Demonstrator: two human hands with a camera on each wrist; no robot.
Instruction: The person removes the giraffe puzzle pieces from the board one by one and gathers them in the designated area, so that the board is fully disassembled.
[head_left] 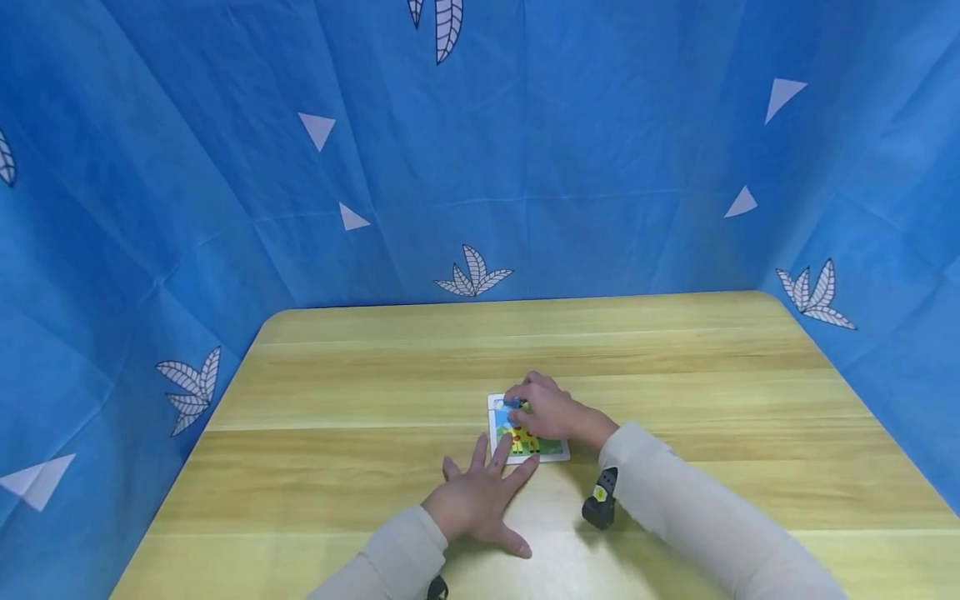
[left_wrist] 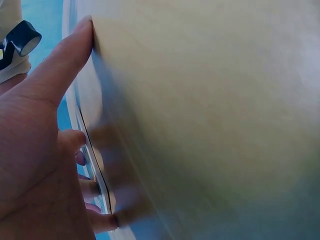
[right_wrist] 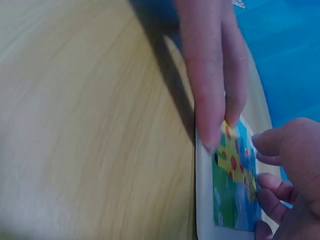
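Observation:
A small picture puzzle (head_left: 501, 421) with a white border lies flat, showing a yellow giraffe with red spots on blue and green. My left hand (head_left: 480, 496) is spread wide, its fingertips at the puzzle's near edge and its thumb out over the tabletop. Over the puzzle's upper part, my right hand (head_left: 551, 410) bends its fingers and thumb around a small dark blue puzzle piece (head_left: 512, 402), largely hidden by them. In the right wrist view, the left hand's fingertips reach the puzzle's border (right_wrist: 203, 200), with the giraffe picture (right_wrist: 232, 160) beside them.
The puzzle lies on a wood-grain table (head_left: 337, 383) with rounded far corners. A blue curtain (head_left: 525, 142) with white leaves and triangles surrounds the far side and both flanks. Black straps with a small device (head_left: 600, 500) sit at the wrists, over light sleeves (head_left: 705, 517).

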